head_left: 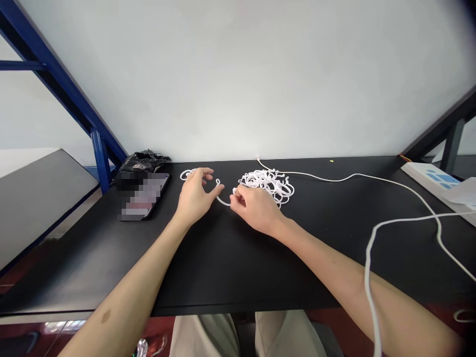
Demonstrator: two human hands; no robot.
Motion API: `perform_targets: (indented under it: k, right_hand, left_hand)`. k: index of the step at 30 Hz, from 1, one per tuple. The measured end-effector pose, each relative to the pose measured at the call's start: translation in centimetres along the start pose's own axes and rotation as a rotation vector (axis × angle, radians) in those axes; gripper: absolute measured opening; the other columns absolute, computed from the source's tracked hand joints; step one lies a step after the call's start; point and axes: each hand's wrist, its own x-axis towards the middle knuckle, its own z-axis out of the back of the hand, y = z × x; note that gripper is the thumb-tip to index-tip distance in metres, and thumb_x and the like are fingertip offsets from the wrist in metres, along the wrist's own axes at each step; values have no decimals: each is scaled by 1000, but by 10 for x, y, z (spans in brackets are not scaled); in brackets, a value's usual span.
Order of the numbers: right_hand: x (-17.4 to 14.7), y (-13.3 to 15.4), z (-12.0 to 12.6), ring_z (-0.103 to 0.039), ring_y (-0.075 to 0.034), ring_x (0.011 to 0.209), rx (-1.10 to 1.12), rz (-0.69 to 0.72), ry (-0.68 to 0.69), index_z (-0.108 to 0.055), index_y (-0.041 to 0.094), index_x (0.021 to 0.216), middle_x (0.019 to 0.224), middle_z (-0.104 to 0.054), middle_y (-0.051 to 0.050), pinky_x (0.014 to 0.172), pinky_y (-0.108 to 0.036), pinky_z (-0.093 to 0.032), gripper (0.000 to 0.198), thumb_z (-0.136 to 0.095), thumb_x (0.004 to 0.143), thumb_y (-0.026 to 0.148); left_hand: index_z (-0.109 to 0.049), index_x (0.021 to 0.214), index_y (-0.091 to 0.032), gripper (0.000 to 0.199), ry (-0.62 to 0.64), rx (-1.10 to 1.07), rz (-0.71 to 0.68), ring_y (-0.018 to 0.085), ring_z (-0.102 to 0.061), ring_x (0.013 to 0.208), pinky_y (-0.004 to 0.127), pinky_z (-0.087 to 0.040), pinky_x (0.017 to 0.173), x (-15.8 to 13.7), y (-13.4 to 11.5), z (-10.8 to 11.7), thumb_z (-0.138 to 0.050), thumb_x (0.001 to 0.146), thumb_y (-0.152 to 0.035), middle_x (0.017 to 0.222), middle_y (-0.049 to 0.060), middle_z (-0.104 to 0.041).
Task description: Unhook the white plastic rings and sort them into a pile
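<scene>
My right hand [258,206] is closed in a pinch on one end of a short white cord [223,202] near the middle of the black table. The cord curves left toward my left hand [197,194], and its small looped end stands up beside the thumb. My left hand is open, thumb and fingers apart. Just behind my right hand lies a pile of knotted white cord loops [282,186], partly covered by that hand. Beyond my left hand are a few more white loops [184,175], partly hidden by its fingers.
On the left lie a phone [143,201] and a crumpled black plastic bag [145,161]. A long white cable [357,174] runs along the back to the right, and part crosses over my right forearm. A white board [435,176] sits at the right edge. Blue metal framing [67,79] rises left.
</scene>
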Motion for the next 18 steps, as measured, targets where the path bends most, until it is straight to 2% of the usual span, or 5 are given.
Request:
perform_targets:
  k: [4, 6, 8, 13, 18]
  right_hand:
    - [0, -9, 5, -46, -11, 54, -71, -49, -61, -55, 19, 71, 63, -59, 1, 54, -26, -25, 27, -45, 93, 30]
    - [1, -18, 14, -51, -13, 57, -146, -102, -106, -57, 19, 72, 65, -62, -1, 54, -26, -25, 30, -42, 95, 32]
    - [4, -28, 24, -55, -15, 60, -221, -181, -159, -59, 20, 73, 68, -65, -3, 54, -27, -24, 33, -39, 96, 33]
    - [13, -48, 40, -65, -22, 69, -376, -374, -160, -65, 17, 81, 83, -71, -11, 56, -30, -29, 42, -33, 98, 39]
    - [14, -54, 40, -67, -27, 79, -366, -439, -188, -65, 13, 106, 95, -72, -15, 60, -32, -39, 43, -37, 97, 45]
  left_hand:
    - [-56, 126, -21, 44, 67, 107, -125, 28, -52, 115, 46, -40, 101, 9, 21, -5, -52, 92, -48, 121, 10, -65]
    - [-54, 132, -20, 48, 67, 283, -46, 37, -42, 128, 57, -35, 103, 11, 31, -7, -42, 95, -49, 137, 16, -56]
    - [-56, 129, -18, 47, 84, 399, 11, 42, -39, 130, 61, -34, 101, 10, 38, -8, -41, 95, -47, 140, 19, -54]
    - [-62, 106, -20, 26, 57, 499, -48, 40, -48, 114, 57, -37, 91, 7, 39, -4, -45, 91, -34, 114, 17, -66]
    - [-57, 100, -22, 14, 79, 341, -139, 33, -51, 102, 54, -35, 90, 2, 21, 1, -47, 90, -22, 95, 10, -71]
